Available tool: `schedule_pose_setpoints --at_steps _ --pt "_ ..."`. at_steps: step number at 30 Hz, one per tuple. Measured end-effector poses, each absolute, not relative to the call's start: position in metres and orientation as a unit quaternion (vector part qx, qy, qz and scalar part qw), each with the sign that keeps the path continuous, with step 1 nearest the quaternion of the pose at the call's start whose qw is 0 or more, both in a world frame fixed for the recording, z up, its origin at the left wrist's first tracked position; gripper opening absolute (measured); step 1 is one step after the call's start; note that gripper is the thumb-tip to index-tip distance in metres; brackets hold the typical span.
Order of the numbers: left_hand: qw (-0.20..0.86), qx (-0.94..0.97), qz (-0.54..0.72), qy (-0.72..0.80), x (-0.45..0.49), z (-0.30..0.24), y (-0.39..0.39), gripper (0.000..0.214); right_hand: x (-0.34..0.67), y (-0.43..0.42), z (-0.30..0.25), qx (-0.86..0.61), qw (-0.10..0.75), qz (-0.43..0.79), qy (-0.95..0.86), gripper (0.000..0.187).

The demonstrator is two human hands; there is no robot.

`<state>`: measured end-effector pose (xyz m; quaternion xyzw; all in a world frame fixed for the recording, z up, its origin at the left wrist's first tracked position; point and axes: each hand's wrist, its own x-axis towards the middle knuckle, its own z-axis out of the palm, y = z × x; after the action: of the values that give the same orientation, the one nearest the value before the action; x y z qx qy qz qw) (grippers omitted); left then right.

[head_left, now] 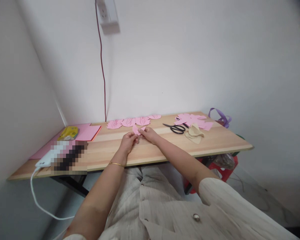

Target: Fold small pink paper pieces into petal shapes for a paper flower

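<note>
Between both hands, just above the wooden table, is a small piece of pink paper (pixel 135 130). My left hand (pixel 129 141) pinches its lower left part, a gold bangle on that wrist. From the right, my right hand (pixel 149 134) pinches the same paper with thumb and fingers, partly covering it. Just beyond my hands lies a row of pink paper cutouts with jagged edges (pixel 128 122), along the wall side. To the right of my right hand rest black-handled scissors (pixel 178 129), blades pointing left.
Pink paper scraps (pixel 190 119) and a crumpled beige cloth-like piece (pixel 195 133) lie at the right. Pink sheets (pixel 86 132), a yellow packet (pixel 68 133) and a white power strip (pixel 46 160) with a cable sit at the left. A purple ribbon (pixel 221 116) hangs by the right edge.
</note>
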<state>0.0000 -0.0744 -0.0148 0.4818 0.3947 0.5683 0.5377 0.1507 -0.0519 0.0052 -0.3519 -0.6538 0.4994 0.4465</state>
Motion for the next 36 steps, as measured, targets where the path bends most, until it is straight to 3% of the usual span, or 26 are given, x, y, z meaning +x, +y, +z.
schedule_pose_setpoints --at_steps 8,36 --pt "0.552 0.454 0.584 0.385 0.001 -0.013 -0.074 0.025 0.147 -0.046 -0.001 -0.356 0.459 0.511 -0.634 0.024" --pt "0.551 0.434 0.591 0.399 0.001 -0.013 -0.074 0.037 0.147 -0.040 -0.011 -0.297 0.475 0.477 -0.677 0.023"
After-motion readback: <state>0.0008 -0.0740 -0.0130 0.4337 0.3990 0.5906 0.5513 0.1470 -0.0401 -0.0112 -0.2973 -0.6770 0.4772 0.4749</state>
